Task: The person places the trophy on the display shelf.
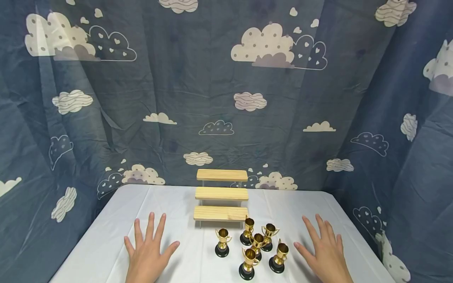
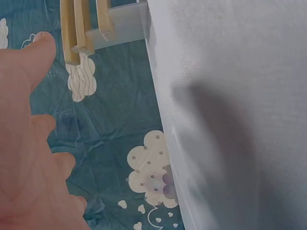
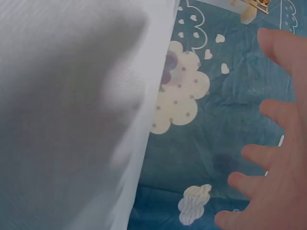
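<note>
My left hand (image 1: pixel 148 251) hovers over the left side of the white table, fingers straight and spread, holding nothing. On the right side my right hand (image 1: pixel 326 251) is spread the same way, its thumb nearest a small gold trophy cup (image 1: pixel 281 251) on a black base. Several matching trophies stand upright between the hands, among them one trophy (image 1: pixel 222 241) set apart at the left and another (image 1: pixel 249 257) at the front. Behind them rises a three-step wooden shelf (image 1: pixel 221 213) with clear supports. In the left wrist view the shelf's step ends (image 2: pixel 79 28) show past the thumb.
A white cloth covers the table (image 1: pixel 198 263). Blue-grey curtains (image 1: pixel 198 94) with cloud prints hang behind it and at both sides. The shelf stands near the table's back edge. Some trophies overlap one another in the head view.
</note>
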### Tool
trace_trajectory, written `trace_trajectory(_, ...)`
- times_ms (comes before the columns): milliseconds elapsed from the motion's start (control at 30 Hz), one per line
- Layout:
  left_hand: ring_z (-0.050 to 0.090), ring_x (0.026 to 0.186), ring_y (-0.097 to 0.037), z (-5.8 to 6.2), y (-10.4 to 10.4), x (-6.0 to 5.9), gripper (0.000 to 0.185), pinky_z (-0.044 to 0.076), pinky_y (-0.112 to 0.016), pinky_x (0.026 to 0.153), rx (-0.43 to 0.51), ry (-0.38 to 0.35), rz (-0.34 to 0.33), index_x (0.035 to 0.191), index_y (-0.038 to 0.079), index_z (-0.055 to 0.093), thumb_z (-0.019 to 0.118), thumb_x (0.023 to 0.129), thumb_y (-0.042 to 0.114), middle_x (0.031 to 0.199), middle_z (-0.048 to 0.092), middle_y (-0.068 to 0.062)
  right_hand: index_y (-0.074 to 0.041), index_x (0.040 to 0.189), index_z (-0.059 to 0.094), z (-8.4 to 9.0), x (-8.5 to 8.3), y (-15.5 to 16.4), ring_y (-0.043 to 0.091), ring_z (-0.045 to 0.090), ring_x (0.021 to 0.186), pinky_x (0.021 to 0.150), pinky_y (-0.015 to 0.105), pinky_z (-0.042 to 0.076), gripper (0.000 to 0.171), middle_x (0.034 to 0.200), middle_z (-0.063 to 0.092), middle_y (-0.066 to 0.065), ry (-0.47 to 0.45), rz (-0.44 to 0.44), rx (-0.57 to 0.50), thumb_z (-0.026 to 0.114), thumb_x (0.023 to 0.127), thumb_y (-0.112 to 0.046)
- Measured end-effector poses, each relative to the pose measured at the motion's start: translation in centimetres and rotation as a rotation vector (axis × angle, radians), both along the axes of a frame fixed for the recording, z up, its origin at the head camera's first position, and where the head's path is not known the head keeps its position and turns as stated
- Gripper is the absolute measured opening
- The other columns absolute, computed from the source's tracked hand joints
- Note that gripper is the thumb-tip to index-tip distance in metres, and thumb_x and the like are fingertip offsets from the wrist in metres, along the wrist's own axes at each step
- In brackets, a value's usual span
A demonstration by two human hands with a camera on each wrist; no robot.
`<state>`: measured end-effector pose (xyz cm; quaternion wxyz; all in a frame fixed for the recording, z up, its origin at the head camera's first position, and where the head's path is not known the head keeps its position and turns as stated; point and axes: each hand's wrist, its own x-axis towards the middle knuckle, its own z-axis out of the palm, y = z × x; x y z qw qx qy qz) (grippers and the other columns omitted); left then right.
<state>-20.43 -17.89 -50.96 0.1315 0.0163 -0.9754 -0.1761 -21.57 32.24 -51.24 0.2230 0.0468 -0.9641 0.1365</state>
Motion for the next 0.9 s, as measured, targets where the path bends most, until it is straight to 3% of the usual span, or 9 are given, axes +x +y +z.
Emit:
trace_trajectory(267, -0.008, 0.148, -0.051, 0.9, -0.1, -0.3, 0.091, 0.006, -0.086, 0.100, 0.110, 0.065, -0.060, 0.163, 0.031, 0.014, 0.049, 0.091, 0.074, 0.167, 0.008, -0.015, -0.018, 0.154, 0.040, 1.0, 0.4, -0.2, 0.058, 0.032, 0.130, 0.094, 0.082, 0.023, 0.087, 0.151, 0.033, 0.030, 0.069, 0.039, -0.024, 0.079, 0.083, -0.048)
trace_trajectory(500, -0.001, 0.147, -0.054, 2.4, 0.2, 0.1, 0.086, 0.013, -0.085, 0.101, 0.268, 0.070, -0.098, 0.163, 0.027, 0.017, 0.058, 0.095, 0.060, 0.166, 0.009, -0.018, -0.020, 0.154, 0.041, 2.4, 0.5, -0.9, 0.055, 0.036, 0.130, 0.091, 0.078, 0.033, 0.085, 0.150, 0.036, 0.027, 0.099, 0.084, -0.054, 0.081, 0.083, -0.044)
trace_trajectory(700, 0.007, 0.145, -0.058, 3.2, 0.1, 0.4, 0.081, 0.017, -0.080, 0.106, 0.363, 0.071, -0.105, 0.162, 0.023, 0.022, 0.067, 0.097, 0.040, 0.165, 0.015, -0.021, -0.021, 0.153, 0.043, 3.0, 1.2, -1.8, 0.050, 0.040, 0.129, 0.084, 0.078, 0.040, 0.079, 0.149, 0.039, 0.024, 0.027, 0.110, -0.063, 0.077, 0.086, -0.047)
trace_trajectory(900, 0.025, 0.145, -0.047, 4.0, -0.1, 0.6, 0.074, 0.026, -0.069, 0.111, 0.480, 0.042, -0.100, 0.159, 0.015, 0.029, 0.068, 0.098, 0.029, 0.160, 0.028, -0.022, -0.020, 0.149, 0.048, 3.2, 1.9, -2.6, 0.049, 0.043, 0.128, 0.087, 0.075, 0.043, 0.071, 0.148, 0.041, 0.022, -0.062, 0.139, -0.088, 0.073, 0.090, -0.051)
